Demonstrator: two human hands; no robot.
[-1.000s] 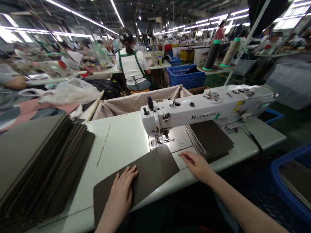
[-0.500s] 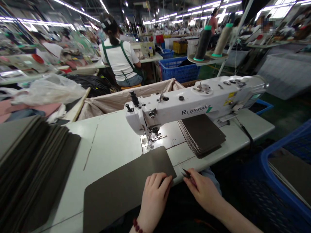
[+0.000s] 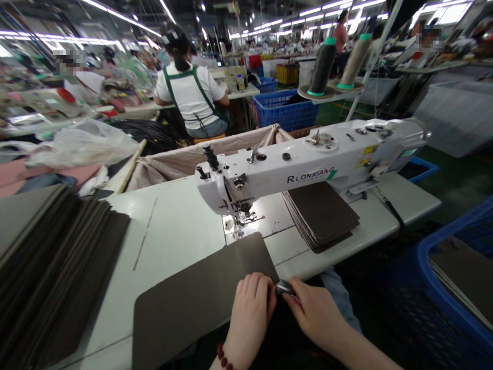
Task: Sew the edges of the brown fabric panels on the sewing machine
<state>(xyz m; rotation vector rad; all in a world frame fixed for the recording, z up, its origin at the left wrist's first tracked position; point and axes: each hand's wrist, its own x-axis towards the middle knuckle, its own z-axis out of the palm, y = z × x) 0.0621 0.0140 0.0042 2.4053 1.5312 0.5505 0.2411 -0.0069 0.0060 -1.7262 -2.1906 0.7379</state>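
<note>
Through the head view I have the left hand (image 3: 252, 303) near centre, thumb and bent fingers clamped on the near right edge of a flat dark olive-brown panel with rounded corners (image 3: 192, 293). Panel lies aslant on a pale green tabletop (image 3: 169, 231); its far corner sits just beside the needle area of a white sewing machine with a long arm (image 3: 269, 185). Dark red bead bracelet (image 3: 223, 357) on the left wrist.

Right hand (image 3: 318, 311), just right of the left: fingers together, clamped on a small grey metal tool (image 3: 284, 288). Its tip meets the panel's edge by the left fingertips; I cannot tell whether it is cutting.

Under the machine arm, to the right, I note a neat stack of dark brown panels (image 3: 321, 210). At the left, a taller, leaning pile of similar dark panels (image 3: 65, 267). At the right, below table level, a blue plastic basket (image 3: 421, 267) with more flat pieces inside. Far right, a dark grey thread cone (image 3: 323, 67) and a beige thread cone (image 3: 354, 64) stand on a holder. Far side, left of centre: a co-worker in a white shirt with green apron straps (image 3: 190, 97), back turned to me.
</note>
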